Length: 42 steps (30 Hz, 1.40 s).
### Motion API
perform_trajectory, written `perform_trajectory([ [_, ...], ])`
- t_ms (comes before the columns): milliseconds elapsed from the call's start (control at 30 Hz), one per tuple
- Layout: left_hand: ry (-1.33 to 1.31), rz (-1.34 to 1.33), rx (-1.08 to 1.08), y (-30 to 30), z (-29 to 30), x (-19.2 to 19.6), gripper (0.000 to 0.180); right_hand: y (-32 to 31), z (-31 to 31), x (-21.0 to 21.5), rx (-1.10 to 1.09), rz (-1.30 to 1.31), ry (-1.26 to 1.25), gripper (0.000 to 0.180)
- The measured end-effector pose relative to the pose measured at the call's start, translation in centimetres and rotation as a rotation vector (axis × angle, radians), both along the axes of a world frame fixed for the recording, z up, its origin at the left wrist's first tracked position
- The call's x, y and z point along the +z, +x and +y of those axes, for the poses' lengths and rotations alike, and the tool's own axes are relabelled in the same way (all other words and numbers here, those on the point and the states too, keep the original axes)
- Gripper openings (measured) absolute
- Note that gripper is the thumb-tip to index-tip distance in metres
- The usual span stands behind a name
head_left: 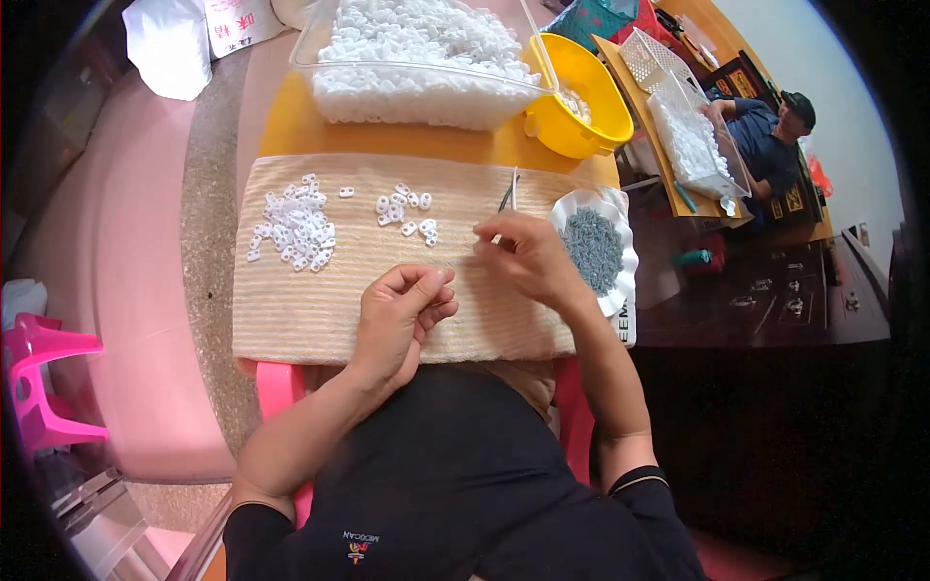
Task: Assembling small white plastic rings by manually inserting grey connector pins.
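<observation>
on beige cloth, two hands, two white-piece clusters

We saw a white bag on the floor beyond the table's far left corner, and beside it a white box bearing red characters. A white label with dark lettering hung at the table's right edge.

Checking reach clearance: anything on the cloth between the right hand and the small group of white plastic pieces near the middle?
Nothing visible. The right hand rests on the beige ribbed cloth, fingertips pinched and pointing left. The small cluster of white plastic pieces lies just up and left of it, with only bare cloth between. The thin dark tweezers lie above the hand, off that line.
</observation>
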<state>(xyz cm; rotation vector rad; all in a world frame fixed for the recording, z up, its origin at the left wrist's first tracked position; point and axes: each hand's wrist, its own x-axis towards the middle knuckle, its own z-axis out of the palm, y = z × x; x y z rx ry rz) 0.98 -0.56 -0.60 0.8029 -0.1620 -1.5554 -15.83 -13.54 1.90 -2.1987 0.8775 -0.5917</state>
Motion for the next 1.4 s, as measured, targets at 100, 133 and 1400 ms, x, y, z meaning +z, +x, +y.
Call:
perform_trajectory([
  [100, -0.005, -0.009, 0.024, 0.1, 0.1, -0.3, 0.006, 1.3, 0.7, -0.4, 0.044, 0.085, -0.079, 0.015],
  [133, -0.008, -0.01, 0.031, 0.1, 0.1, -0.4, 0.006, 1.8, 0.9, -0.5, 0.083, 0.121, -0.149, 0.016],
  [1400, -0.102, -0.04, 0.005, -0.6, 0.1, 0.0, 0.01, 1.9, 6.0, -0.1, -0.083, -0.435, 0.686, 0.014],
])
